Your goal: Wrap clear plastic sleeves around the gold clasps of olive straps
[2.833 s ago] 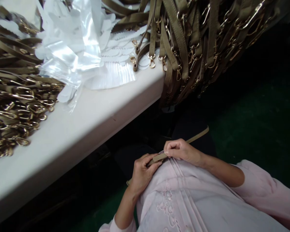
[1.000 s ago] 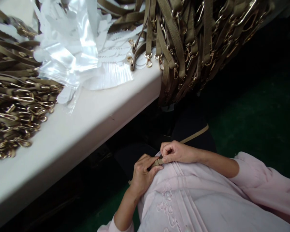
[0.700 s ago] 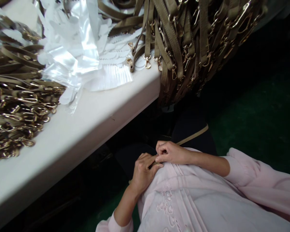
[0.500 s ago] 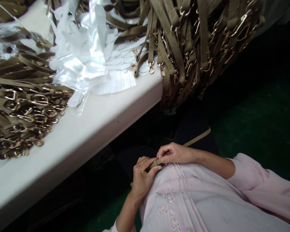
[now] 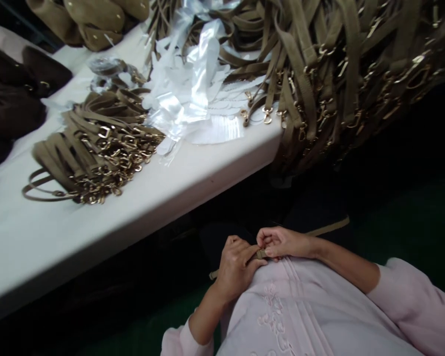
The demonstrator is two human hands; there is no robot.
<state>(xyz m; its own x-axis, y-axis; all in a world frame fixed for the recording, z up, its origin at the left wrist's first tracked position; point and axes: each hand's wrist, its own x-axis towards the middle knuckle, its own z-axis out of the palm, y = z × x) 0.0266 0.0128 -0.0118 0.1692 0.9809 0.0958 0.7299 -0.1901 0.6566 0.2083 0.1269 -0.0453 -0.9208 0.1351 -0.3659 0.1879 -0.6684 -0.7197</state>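
Both hands work close to my body, below the table edge, on one olive-tan strap [image 5: 328, 229]. My left hand [image 5: 239, 269] is closed around the strap, whose end pokes out past my wrist at the lower left. My right hand [image 5: 282, 242] pinches the same strap right beside the left thumb, fingertips nearly touching. The strap's far length runs off to the right over my dark lap. I cannot make out any small part between the fingers.
A white table [image 5: 141, 198] slants across the left. On it lie a bundle of straps with gold clasps [image 5: 96, 151], crumpled clear plastic bags [image 5: 193, 94], and a big heap of straps [image 5: 330, 64] hanging over the right end. Dark brown bags [image 5: 11, 99] sit far left.
My hands have drawn closer together on the strap, the right sliding left toward the left thumb. The view has swung left and up, bringing more of the table and the dark bags into sight.
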